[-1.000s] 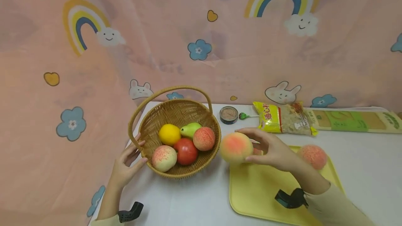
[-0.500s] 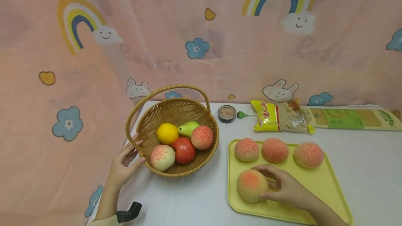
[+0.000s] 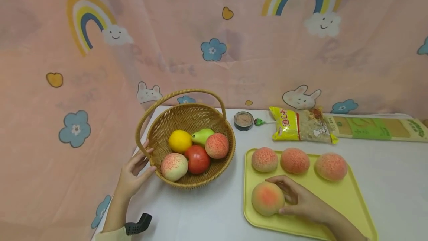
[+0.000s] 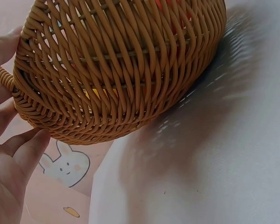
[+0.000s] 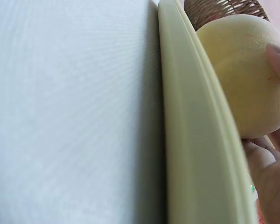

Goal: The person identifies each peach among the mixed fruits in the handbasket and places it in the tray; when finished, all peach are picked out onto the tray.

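Observation:
My left hand point(image 3: 131, 182) holds the left rim of the wicker basket point(image 3: 188, 116) beside the foot of its arched handle. In the left wrist view, fingers point(image 4: 31, 151) lie against the woven outside. The basket contains a yellow lemon-like fruit point(image 3: 180, 141), a green pear point(image 3: 202, 136), a red round fruit point(image 3: 198, 160), a pale speckled peach point(image 3: 174, 167) and a pinker peach point(image 3: 217, 145). On the front left of the yellow tray point(image 3: 334, 203), my right hand point(image 3: 302, 202) grips a yellow-orange peach point(image 3: 267, 199) from its right side.
Three pink peaches, left point(image 3: 264, 159), middle point(image 3: 295, 160) and right point(image 3: 331, 166), line the tray's back edge. Behind stand a round tin point(image 3: 243, 121), a green lollipop point(image 3: 259, 122), a yellow food bag point(image 3: 302, 125) and a long flat packet point(image 3: 378, 127). A patterned cloth hangs behind the table.
My right hand has carried the yellow-orange peach from beside the basket down onto the tray's front left. My left hand stays at the basket rim.

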Motion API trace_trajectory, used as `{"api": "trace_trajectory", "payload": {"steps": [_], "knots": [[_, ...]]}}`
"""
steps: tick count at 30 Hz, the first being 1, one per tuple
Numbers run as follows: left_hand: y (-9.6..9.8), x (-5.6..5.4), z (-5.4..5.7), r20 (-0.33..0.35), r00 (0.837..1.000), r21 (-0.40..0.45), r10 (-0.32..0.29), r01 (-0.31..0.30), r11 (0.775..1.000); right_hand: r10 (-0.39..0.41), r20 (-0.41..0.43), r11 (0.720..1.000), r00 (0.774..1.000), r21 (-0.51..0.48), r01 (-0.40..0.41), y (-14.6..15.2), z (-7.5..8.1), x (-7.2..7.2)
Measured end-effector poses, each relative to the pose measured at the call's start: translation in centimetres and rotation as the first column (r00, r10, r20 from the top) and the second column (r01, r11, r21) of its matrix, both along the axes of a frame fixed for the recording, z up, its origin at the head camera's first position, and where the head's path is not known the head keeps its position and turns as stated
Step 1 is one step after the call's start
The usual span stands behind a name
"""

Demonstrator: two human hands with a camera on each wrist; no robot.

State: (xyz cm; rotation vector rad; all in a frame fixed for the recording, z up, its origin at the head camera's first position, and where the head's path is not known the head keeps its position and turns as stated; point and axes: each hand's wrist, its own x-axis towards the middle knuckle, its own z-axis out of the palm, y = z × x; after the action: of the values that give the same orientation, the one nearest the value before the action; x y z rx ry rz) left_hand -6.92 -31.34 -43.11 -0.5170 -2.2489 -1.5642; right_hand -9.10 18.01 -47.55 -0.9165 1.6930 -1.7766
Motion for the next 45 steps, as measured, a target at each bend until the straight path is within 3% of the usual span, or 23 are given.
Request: {"api": "trace_trajectory", "payload": {"steps": [11,15,19,27,32,39,45], "knots": [[-0.2,-0.1,0.3,0.037,0.999,0.031,0.004,-0.005,1.000,0.007,-0.036,0.997,0.999,0.071,-0.005,-0.2,0.3,-0.1],[-0.2,0.0,0.3,0.034,0.999,0.028,0.009,-0.010,1.000,-0.024,-0.094,0.995,0.995,0.098,0.033,0.0,1.8,-0.1],[-0.1,-0.1,0.3,0.027,1.000,0.027,0.005,-0.006,1.000,-0.027,-0.178,0.994,0.984,0.098,0.045,0.1,4.2,-0.6],[-0.3,-0.3,-0.1,-0.021,1.000,0.020,-0.017,0.018,1.000,0.039,-0.280,0.987,0.959,0.162,0.007,-2.8,8.9,-3.3],[-0.4,-0.1,-0.1,-0.008,1.000,0.021,-0.004,0.004,1.000,0.037,-0.324,0.968,0.945,0.246,0.047,-5.5,10.8,-5.2],[-0.3,-0.1,-0.2,-0.007,1.000,0.031,-0.013,0.013,0.999,0.041,-0.314,0.956,0.949,0.288,0.054,-9.2,12.0,-7.3],[-0.3,-0.2,-0.5,-0.010,1.000,0.035,-0.027,0.028,0.999,0.064,-0.323,0.952,0.944,0.305,0.039,-11.7,11.9,-8.7]]}}
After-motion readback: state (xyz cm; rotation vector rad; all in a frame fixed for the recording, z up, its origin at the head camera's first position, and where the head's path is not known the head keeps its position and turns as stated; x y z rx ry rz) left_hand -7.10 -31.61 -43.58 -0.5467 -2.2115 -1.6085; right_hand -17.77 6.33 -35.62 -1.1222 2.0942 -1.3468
